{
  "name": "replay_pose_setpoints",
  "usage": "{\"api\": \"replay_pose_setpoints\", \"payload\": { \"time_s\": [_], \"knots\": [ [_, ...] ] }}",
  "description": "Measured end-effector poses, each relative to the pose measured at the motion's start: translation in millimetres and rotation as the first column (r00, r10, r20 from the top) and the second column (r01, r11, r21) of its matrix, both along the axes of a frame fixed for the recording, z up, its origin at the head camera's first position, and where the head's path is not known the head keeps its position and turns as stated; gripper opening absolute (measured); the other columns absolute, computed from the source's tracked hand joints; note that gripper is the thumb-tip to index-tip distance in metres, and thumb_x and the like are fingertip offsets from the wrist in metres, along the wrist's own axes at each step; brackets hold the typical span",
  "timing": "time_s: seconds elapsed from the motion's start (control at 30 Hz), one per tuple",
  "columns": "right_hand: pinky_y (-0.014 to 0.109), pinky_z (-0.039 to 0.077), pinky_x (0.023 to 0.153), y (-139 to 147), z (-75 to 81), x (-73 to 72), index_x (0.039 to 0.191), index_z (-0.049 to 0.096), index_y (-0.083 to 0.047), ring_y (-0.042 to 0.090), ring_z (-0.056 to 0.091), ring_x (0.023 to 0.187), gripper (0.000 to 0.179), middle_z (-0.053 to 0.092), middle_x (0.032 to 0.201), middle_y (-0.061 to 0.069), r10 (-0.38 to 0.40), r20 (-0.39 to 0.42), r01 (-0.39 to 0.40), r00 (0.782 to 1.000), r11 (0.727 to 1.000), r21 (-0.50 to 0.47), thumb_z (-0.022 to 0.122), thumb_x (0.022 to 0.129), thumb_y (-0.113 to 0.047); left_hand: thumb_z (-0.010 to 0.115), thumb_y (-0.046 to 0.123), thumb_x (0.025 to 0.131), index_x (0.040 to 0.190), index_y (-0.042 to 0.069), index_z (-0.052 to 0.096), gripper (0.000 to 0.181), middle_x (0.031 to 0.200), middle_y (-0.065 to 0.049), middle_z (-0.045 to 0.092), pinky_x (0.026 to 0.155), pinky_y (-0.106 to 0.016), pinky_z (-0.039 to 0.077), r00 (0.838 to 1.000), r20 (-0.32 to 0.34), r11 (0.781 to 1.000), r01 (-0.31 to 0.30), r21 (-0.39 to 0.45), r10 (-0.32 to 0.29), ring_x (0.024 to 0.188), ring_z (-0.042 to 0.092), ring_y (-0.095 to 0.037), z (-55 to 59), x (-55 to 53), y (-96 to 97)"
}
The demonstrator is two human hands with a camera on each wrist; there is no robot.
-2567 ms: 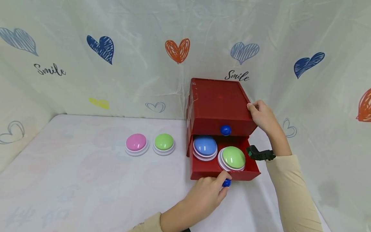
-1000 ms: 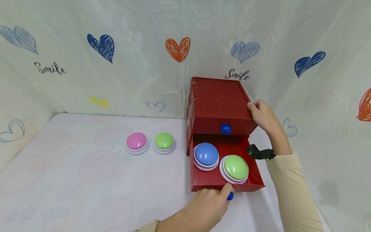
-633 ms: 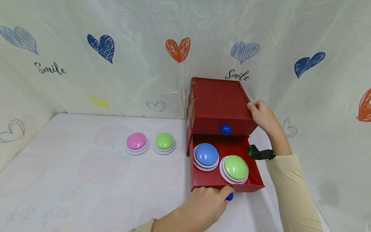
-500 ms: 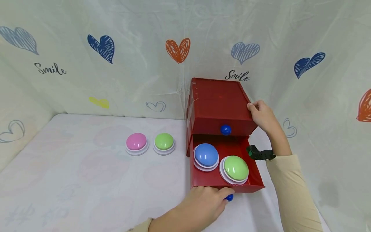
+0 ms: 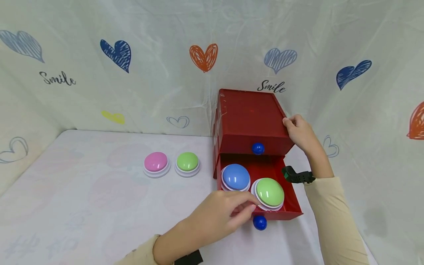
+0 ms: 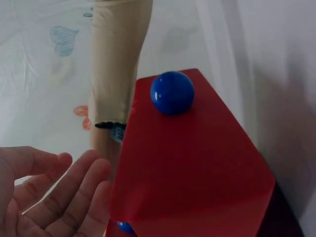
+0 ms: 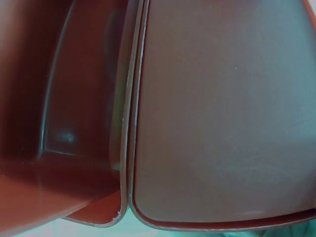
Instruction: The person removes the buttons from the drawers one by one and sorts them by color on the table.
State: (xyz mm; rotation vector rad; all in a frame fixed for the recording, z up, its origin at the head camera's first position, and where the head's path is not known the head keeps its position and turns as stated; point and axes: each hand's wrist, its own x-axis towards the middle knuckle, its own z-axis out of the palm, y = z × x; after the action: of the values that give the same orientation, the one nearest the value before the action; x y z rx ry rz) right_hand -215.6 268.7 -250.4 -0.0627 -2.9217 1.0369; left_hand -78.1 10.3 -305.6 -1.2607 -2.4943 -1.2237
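A red two-drawer cabinet (image 5: 253, 112) stands at the back of the table, its lower drawer (image 5: 288, 211) pulled out. Inside sit a blue dome button (image 5: 236, 176) and a green dome button (image 5: 270, 192), each on a white base. My left hand (image 5: 215, 213) is over the drawer's front left edge, fingers loosely bent and holding nothing, clear of the lower blue knob (image 5: 260, 222). In the left wrist view its fingers (image 6: 64, 202) spread beside the red drawer front. My right hand (image 5: 299, 132) grips the cabinet's upper right edge, thumb on top; its other fingers are mostly hidden.
On the white table left of the cabinet are a pink dome button (image 5: 155, 162) and another green dome button (image 5: 187, 162). The upper drawer with its blue knob (image 5: 258, 148) is closed. A curtain (image 5: 159, 81) printed with hearts hangs behind.
The lower drawer came further out toward me, with both buttons in it. My left hand then let go of its knob and rose over the drawer's front edge. My right hand stayed put.
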Motion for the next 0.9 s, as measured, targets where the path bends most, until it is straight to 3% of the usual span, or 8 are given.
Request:
{"api": "replay_pose_setpoints", "payload": {
  "time_s": [0.17, 0.37, 0.57, 0.9],
  "knots": [
    [0.044, 0.049, 0.079, 0, -0.6, 0.1, 0.122, 0.038, 0.007, 0.033, 0.054, 0.093, 0.052, 0.05, 0.111, 0.026, 0.0, 0.0, 0.0, 1.0, 1.0, 0.004, 0.025, 0.099, -0.039, 0.06, 0.021, 0.091, 0.106, 0.016, 0.066, 0.017, 0.099, 0.005, 0.07, 0.081, -0.016, 0.051, 0.997, -0.033, 0.995, -0.076, -0.069, 0.074, 0.088, 0.065, -0.006, 0.0, -13.7, -5.9],
    [0.04, 0.048, 0.077, 1, -0.7, -0.5, 0.121, 0.039, 0.007, 0.033, 0.053, 0.093, 0.052, 0.05, 0.109, 0.026, 0.002, -0.004, -0.002, 1.0, 1.0, 0.006, 0.025, 0.099, -0.038, 0.061, 0.022, 0.089, 0.106, 0.015, 0.065, 0.018, 0.102, 0.002, 0.068, 0.085, -0.026, 0.053, 0.985, -0.128, 0.974, -0.137, -0.183, 0.114, 0.094, 0.064, -0.011, -2.5, -27.0, -9.4],
    [0.039, 0.048, 0.075, 0, -0.6, 0.0, 0.121, 0.039, 0.007, 0.032, 0.053, 0.092, 0.052, 0.05, 0.109, 0.025, -0.002, -0.002, 0.002, 1.0, 1.0, 0.011, 0.025, 0.099, -0.039, 0.063, 0.025, 0.088, 0.109, 0.014, 0.066, 0.023, 0.107, 0.0, 0.066, 0.092, -0.033, 0.05, 0.973, -0.201, 0.931, -0.171, -0.323, 0.109, 0.103, 0.061, -0.017, -5.9, -37.3, -7.9],
    [0.046, 0.049, 0.081, 0, -0.9, 0.3, 0.122, 0.039, 0.007, 0.034, 0.054, 0.094, 0.051, 0.05, 0.11, 0.026, -0.002, -0.013, 0.002, 1.0, 1.0, 0.004, 0.025, 0.1, -0.038, 0.065, 0.033, 0.086, 0.116, 0.012, 0.065, 0.037, 0.119, -0.004, 0.063, 0.099, -0.034, 0.045, 0.92, -0.385, 0.839, -0.267, -0.474, 0.075, 0.114, 0.057, -0.019, -10.7, -47.1, -3.1]
  ]
}}
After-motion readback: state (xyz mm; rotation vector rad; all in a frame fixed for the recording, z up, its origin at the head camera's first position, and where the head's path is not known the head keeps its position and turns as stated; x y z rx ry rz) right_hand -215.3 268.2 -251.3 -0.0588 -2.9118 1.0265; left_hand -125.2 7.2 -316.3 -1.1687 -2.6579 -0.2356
